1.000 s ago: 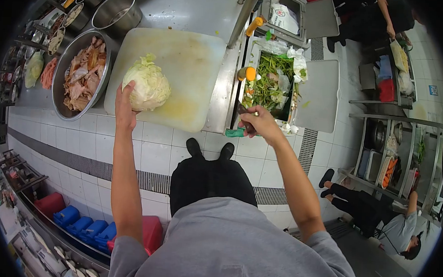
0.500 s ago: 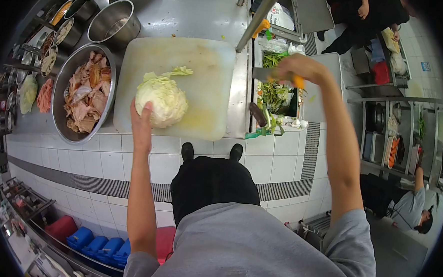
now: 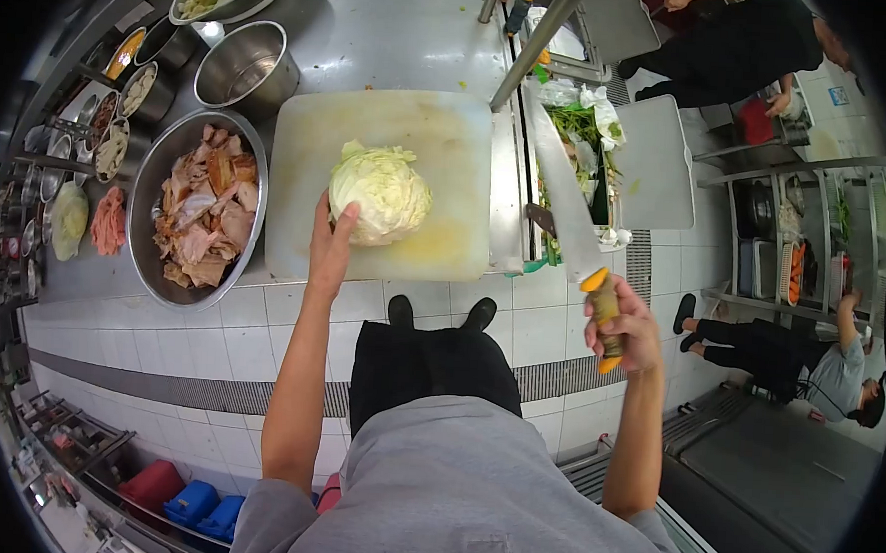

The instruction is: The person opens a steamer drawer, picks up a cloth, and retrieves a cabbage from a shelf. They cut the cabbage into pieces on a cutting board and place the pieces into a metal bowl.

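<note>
A pale green cabbage (image 3: 382, 195) rests on a white cutting board (image 3: 305, 129). My left hand (image 3: 333, 243) lies against the cabbage's left side, thumb on its surface and fingers partly hidden. Out to the right of the board, my right hand (image 3: 626, 326) is wrapped round the yellow-and-orange handle of a large knife (image 3: 565, 188). The knife's long blade points up and away from me, over a bin of green leafy scraps (image 3: 574, 120) beside the counter.
A metal bowl of cut meat (image 3: 251, 256) stands left of the board, with an empty steel pot (image 3: 201, 79) behind it. Small food containers line the far left. Two people are at the right, near a wire shelf (image 3: 803, 185) and metal rails.
My right hand has come down and nearer to me, with the knife now pointing away. The view has shifted, so board and cabbage appear further right. My left hand stays at the cabbage.
</note>
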Motion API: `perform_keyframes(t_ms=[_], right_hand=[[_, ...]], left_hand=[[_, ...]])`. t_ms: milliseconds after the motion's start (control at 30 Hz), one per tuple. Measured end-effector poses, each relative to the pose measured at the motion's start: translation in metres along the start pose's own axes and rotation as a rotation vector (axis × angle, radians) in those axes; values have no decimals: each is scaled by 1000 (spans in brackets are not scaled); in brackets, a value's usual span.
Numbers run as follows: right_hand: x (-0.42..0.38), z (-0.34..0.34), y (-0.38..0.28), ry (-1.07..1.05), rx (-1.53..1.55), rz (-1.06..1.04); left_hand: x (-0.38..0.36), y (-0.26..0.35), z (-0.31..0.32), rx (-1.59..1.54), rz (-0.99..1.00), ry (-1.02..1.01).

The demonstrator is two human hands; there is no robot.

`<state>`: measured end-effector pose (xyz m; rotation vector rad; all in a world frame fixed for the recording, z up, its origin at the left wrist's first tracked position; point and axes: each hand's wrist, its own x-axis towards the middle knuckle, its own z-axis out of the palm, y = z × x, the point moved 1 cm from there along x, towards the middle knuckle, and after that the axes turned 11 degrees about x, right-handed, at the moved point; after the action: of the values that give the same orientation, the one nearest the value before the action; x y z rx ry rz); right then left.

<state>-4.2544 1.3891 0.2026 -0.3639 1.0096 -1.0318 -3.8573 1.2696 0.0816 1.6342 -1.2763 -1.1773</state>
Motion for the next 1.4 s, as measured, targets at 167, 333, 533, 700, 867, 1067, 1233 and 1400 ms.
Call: perform_keyframes(t_ms=[167, 333, 533, 700, 867, 1067, 1233, 1400], right_hand=[[10, 27, 26, 90, -274, -62], [17, 75, 43, 112, -986, -317], [32, 124, 58, -2, -1195, -313], [48, 132, 61, 10, -918, -103], [49, 155, 67, 14, -1167, -286], [51, 160, 81, -14, -1384, -454], [52, 158, 89, -16, -1437, -470], [58, 157, 87, -6, -1465, -454]], left_hand=[[-3, -2, -6, 21, 33, 132], [-11, -1, -16, -26, 77, 140], [-13, 9, -22, 217, 285, 340], [-6, 31, -22, 455, 547, 347], [-10, 20, 5, 549, 558, 430], [-16, 17, 6, 500, 510, 488], [1, 16, 7, 589, 631, 493], [13, 11, 17, 541, 691, 509]])
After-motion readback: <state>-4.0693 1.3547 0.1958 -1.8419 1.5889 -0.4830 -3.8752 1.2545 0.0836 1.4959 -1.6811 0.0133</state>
